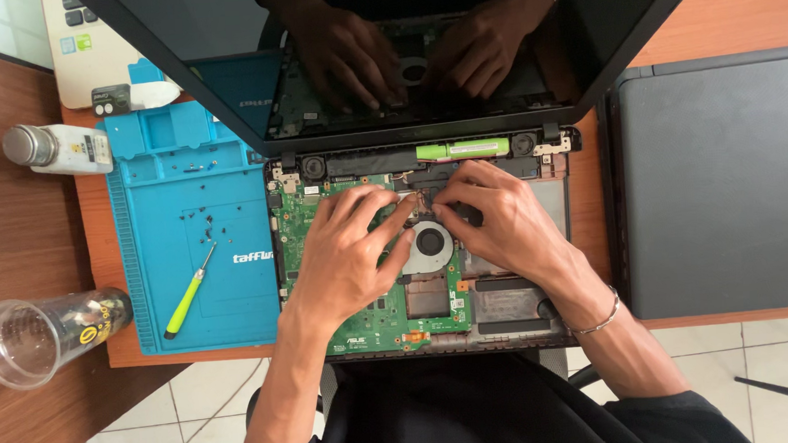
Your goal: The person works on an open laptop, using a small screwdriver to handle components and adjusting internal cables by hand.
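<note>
Both hands' fingertips, left hand (346, 251) and right hand (502, 220), pinch something small I cannot make out above the fan (430, 242) on the green motherboard (300, 222) of the opened laptop (559, 199), hemmed between a blue mat (163, 184) and a closed laptop (725, 186) on the worktop (715, 11).

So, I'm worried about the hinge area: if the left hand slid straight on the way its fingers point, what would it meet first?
Probably the right hand's fingertips, just above the fan; the left hand points up-right toward them. Depth is unclear.
</note>
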